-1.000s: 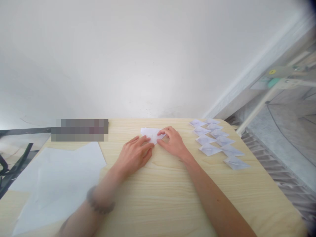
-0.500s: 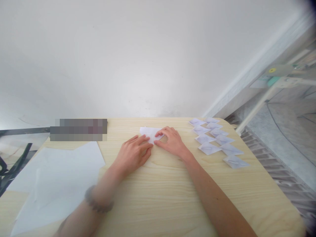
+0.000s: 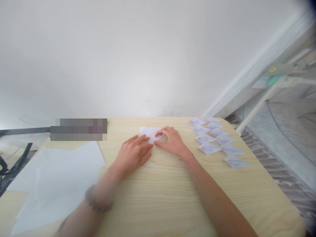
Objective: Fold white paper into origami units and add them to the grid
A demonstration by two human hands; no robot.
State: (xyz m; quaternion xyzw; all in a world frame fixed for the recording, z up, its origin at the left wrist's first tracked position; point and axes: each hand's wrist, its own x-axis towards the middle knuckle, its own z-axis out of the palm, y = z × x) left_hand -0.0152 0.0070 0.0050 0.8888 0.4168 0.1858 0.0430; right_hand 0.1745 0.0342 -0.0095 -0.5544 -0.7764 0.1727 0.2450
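A small piece of white folded paper [image 3: 148,131] lies on the wooden table, its lower part partly covered by my fingers. My left hand [image 3: 134,151] rests at its lower left, fingertips pressing on the paper and thumb tucked close to the table. From the right, my right hand [image 3: 170,140] holds the paper's edge between curled fingers and thumb. The thumbs and fingertips of both hands come near each other at the paper's bottom point. Exactly how the fold runs under my fingers is hidden.
Several folded white paper pieces [image 3: 209,148] stand in two rows on the table's right. Large white sheets [image 3: 61,177] lie on the left. Behind them is a pixelated dark object [image 3: 79,130]. The wall [image 3: 153,65] rises at the table's back edge.
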